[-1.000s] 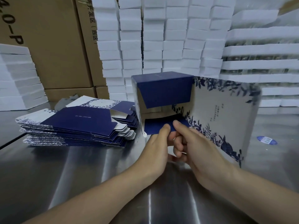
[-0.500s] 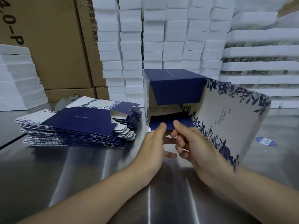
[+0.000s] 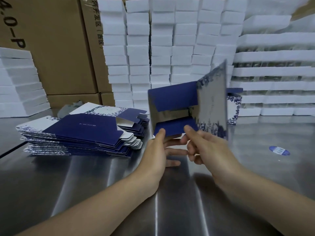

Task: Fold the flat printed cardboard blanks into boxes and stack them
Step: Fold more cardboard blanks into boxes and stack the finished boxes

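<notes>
Head view, item: half-erected box (image 3: 172,97), navy with a floral side panel (image 3: 211,103), held above the steel table (image 3: 102,193), just right of the stack of flat blanks (image 3: 81,133); left hand (image 3: 156,150) pinches its lower navy flap (image 3: 175,127), thumb on top and fingers spread beneath, right hand (image 3: 209,150) pinches the same flap with fingers curled under. Risk, as judged: the grip is on one flap only and the side panel shows blurred, so the shell may spring flat, the flap may crease off its score, or the box may slip onto the table
</notes>
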Demonstrator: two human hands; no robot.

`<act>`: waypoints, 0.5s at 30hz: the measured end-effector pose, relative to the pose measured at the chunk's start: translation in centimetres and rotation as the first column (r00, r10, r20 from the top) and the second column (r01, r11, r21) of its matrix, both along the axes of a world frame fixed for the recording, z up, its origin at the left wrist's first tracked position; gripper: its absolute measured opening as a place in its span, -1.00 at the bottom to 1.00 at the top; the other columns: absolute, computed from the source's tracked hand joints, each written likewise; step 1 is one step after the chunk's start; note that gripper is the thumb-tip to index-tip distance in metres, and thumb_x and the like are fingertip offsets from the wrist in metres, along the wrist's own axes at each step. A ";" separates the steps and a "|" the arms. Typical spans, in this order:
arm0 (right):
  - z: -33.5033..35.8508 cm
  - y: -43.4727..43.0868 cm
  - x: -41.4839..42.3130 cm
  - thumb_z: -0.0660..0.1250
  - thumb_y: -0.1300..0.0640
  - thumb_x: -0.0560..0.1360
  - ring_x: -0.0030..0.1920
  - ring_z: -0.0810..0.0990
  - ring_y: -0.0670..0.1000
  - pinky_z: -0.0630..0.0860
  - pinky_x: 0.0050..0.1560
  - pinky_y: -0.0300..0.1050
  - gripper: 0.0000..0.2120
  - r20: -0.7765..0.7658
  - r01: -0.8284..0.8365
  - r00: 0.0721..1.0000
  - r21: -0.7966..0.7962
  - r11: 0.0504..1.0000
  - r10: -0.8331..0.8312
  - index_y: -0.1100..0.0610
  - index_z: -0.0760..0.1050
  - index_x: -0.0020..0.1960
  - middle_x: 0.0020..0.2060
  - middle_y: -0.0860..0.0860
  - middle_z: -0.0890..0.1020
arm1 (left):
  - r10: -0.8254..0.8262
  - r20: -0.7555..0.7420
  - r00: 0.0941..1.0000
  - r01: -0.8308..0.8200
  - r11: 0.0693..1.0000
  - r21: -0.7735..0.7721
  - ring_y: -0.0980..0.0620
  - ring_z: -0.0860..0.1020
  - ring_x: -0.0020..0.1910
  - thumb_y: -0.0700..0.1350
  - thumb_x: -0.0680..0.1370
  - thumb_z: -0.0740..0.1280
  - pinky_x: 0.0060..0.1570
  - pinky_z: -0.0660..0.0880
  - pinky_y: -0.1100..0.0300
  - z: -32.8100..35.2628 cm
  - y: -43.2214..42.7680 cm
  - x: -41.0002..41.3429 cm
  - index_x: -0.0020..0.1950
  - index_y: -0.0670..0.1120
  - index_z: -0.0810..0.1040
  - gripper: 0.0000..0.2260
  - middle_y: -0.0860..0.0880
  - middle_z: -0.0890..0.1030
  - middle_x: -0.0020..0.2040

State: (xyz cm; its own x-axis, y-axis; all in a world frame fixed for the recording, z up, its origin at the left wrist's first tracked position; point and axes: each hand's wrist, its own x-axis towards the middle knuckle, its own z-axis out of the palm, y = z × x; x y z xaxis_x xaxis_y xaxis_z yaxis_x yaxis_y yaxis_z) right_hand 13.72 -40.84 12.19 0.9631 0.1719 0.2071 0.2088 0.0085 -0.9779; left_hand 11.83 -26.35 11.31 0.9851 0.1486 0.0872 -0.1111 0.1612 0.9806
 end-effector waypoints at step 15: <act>2.7 -3.3 2.7 0.33 0.20 0.67 0.06 0.74 -0.01 0.70 0.04 -0.09 -0.62 0.514 0.117 0.857 -0.212 0.970 0.009 -0.11 0.50 0.42 0.15 0.00 0.72 | 0.269 0.105 0.957 -0.287 0.926 0.244 0.07 0.71 -0.16 0.17 0.72 0.20 -0.09 0.71 -0.06 -0.3 0.8 0.8 -0.12 0.13 0.70 -0.64 0.00 0.69 0.15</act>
State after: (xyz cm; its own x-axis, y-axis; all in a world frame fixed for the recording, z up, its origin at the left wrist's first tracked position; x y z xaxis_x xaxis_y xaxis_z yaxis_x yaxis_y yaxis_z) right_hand 16.45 -44.18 14.91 0.7422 0.2257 0.6310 0.6700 -0.2268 -0.7069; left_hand 12.67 -25.54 11.05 0.8975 0.3800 0.2238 -0.1836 -0.1394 0.9731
